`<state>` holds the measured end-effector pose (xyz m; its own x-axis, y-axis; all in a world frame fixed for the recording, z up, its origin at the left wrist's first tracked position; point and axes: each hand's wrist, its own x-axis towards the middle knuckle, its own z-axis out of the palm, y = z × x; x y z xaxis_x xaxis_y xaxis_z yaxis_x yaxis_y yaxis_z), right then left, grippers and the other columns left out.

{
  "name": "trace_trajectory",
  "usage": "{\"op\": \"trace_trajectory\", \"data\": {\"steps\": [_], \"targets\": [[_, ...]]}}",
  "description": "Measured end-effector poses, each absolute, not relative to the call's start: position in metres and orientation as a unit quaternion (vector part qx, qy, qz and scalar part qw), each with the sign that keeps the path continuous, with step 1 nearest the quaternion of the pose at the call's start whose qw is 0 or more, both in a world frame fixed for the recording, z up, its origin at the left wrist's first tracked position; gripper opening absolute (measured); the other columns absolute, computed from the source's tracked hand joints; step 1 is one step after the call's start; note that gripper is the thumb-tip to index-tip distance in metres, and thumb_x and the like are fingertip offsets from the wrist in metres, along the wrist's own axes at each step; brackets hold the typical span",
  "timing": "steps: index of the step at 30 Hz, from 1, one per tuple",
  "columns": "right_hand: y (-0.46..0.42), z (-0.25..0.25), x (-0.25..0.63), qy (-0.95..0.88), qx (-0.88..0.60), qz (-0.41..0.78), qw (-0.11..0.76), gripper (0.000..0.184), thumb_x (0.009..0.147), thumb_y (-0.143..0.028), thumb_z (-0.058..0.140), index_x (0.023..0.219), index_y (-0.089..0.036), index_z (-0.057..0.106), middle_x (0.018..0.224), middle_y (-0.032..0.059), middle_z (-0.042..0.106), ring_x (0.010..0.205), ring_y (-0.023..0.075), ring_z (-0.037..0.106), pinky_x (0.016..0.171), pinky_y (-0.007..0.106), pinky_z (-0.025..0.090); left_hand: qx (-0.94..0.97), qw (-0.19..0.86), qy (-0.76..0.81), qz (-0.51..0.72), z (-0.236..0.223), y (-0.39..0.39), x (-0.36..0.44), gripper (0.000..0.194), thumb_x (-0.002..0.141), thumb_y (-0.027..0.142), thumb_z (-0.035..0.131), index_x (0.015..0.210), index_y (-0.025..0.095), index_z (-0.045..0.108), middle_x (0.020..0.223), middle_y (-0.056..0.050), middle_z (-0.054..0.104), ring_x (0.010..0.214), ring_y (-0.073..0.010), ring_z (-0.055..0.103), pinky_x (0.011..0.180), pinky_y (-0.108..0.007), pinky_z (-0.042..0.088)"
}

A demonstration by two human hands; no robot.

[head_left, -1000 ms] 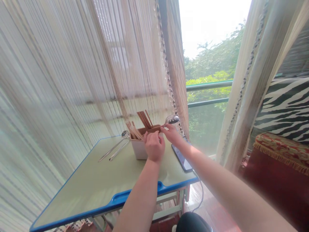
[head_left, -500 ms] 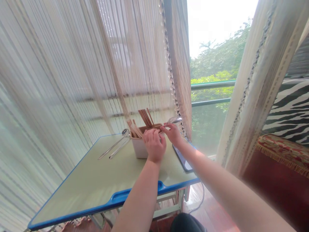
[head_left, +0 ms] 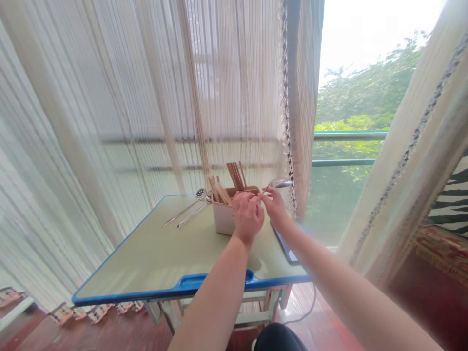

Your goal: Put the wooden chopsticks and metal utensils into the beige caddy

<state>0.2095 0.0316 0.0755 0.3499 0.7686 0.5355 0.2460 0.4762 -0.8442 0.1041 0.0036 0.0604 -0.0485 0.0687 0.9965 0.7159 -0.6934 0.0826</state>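
My right hand point(head_left: 275, 207) pinches the thin handle of a shiny metal ladle point(head_left: 281, 183), its bowl raised to the right of a light-coloured box point(head_left: 224, 219). Close beside it, my left hand point(head_left: 248, 214) is closed at the box's right front corner; what its curled fingers hold is hidden. Brown chopsticks point(head_left: 237, 176) stand upright at the back of the box. Paler wooden sticks point(head_left: 218, 190) lean in its left part. Left of the box, a slotted metal spoon point(head_left: 201, 194) and a second long-handled metal utensil point(head_left: 192, 216) lie on the table.
The pale green table point(head_left: 146, 263) has a blue edge with a moulded groove at the front. A dark-framed flat tablet-like object point(head_left: 288, 251) lies under my right forearm. Stringy curtains point(head_left: 146, 97) hang behind the table, and a railing point(head_left: 347, 136) stands at the right.
My view has shifted, so the table and box sit farther right in the picture. Both hands stay by the box's right corner, and the ladle remains in my right hand.
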Motion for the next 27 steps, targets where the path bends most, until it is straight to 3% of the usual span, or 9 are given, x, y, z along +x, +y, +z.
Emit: {"op": "trace_trajectory", "data": {"steps": [2,6,10,14,18,20,23,27], "targets": [[0.012,0.067,0.211,-0.485,-0.479,0.210,0.701,0.041,0.068,-0.033,0.060,0.106,-0.019,0.053,0.113,0.0069,0.055,0.094,0.0183,0.054,0.083,0.034,0.042,-0.626,0.247,-0.245,-0.698,0.070,-0.012,0.097,0.016,0.077,0.014,0.051,0.091,0.020,0.055,0.097,-0.008,0.056,0.102,-0.0212,0.052,0.092,-0.042,0.043],[-0.041,0.041,0.199,-0.437,-0.482,0.184,0.737,0.027,0.075,-0.027,0.052,0.100,-0.019,0.050,0.093,0.0027,0.054,0.083,0.0160,0.054,0.076,0.033,0.043,-0.548,0.235,-0.212,-0.774,0.094,-0.041,0.058,0.019,0.078,0.017,0.050,0.097,0.021,0.049,0.101,-0.008,0.053,0.099,-0.0201,0.053,0.086,-0.042,0.045],[-0.080,0.028,0.153,-0.639,-0.334,0.070,0.689,0.017,0.077,-0.020,0.053,0.093,-0.021,0.048,0.091,0.0028,0.053,0.083,0.0163,0.052,0.077,0.032,0.042,-0.493,0.216,-0.294,-0.790,0.099,-0.022,-0.014,0.017,0.087,0.025,0.040,0.101,0.018,0.046,0.099,-0.009,0.052,0.098,-0.0195,0.052,0.087,-0.040,0.043],[-0.064,0.038,0.078,-0.793,-0.220,0.015,0.568,0.025,0.072,-0.008,0.049,0.093,-0.022,0.047,0.093,0.0042,0.055,0.088,0.0182,0.053,0.079,0.033,0.043,-0.503,0.240,-0.484,-0.674,0.066,0.027,-0.103,0.020,0.089,0.029,0.037,0.099,0.015,0.049,0.098,-0.012,0.056,0.100,-0.0213,0.051,0.090,-0.039,0.041],[-0.003,0.036,0.007,-0.793,-0.341,0.085,0.498,0.025,0.070,-0.012,0.047,0.094,-0.019,0.051,0.086,0.0052,0.058,0.077,0.0187,0.054,0.074,0.033,0.045,-0.485,0.162,-0.698,-0.503,0.027,0.049,-0.151,0.024,0.085,0.021,0.043,0.105,0.014,0.054,0.103,-0.012,0.059,0.102,-0.0224,0.052,0.091,-0.037,0.040],[0.025,0.026,-0.017,-0.777,-0.393,0.092,0.483,0.024,0.071,-0.014,0.045,0.093,-0.017,0.053,0.090,0.0085,0.060,0.081,0.0210,0.055,0.078,0.036,0.044,-0.474,0.130,-0.761,-0.424,0.018,0.052,-0.156,0.030,0.082,0.016,0.043,0.110,0.015,0.054,0.108,-0.012,0.059,0.105,-0.0231,0.051,0.090,-0.036,0.040],[0.048,0.011,-0.030,-0.774,-0.419,0.097,0.465,0.026,0.069,-0.016,0.045,0.093,-0.014,0.057,0.094,0.0113,0.061,0.088,0.0234,0.054,0.083,0.038,0.043,-0.469,0.072,-0.823,-0.313,0.016,0.055,-0.154,0.030,0.081,0.015,0.044,0.107,0.017,0.058,0.108,-0.012,0.061,0.105,-0.0250,0.052,0.085,-0.037,0.042],[0.053,0.002,-0.021,-0.741,-0.466,0.204,0.438,0.027,0.070,-0.022,0.047,0.093,-0.014,0.059,0.093,0.0092,0.063,0.076,0.0189,0.056,0.076,0.034,0.045,-0.486,0.031,-0.848,-0.210,0.018,0.060,-0.153,0.027,0.081,0.018,0.046,0.103,0.019,0.062,0.106,-0.011,0.063,0.105,-0.0242,0.053,0.084,-0.036,0.041]]}}
